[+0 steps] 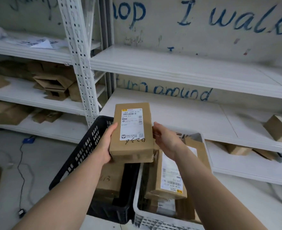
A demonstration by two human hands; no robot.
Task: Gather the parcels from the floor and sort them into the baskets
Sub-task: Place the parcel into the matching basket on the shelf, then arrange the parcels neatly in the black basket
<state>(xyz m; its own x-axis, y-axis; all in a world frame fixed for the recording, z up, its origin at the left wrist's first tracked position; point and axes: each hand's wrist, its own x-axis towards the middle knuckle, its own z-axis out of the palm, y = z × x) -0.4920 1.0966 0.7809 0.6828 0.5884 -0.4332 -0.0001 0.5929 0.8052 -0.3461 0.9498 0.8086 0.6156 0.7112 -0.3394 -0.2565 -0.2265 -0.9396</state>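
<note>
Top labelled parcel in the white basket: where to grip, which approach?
Grip the top parcel across its narrow width, pinching the two long side faces, coming straight down. It lies label-up with its long axis running away from the camera, and the white basket walls likely block a sideways reach. Left hand and right hand hold the raised parcel.

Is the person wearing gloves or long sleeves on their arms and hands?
No. The left hand and the right hand wear no gloves. The left arm and the right arm are bare too: no sleeve shows up to the picture's edge, and no watch or bracelet shows at either wrist.
</note>
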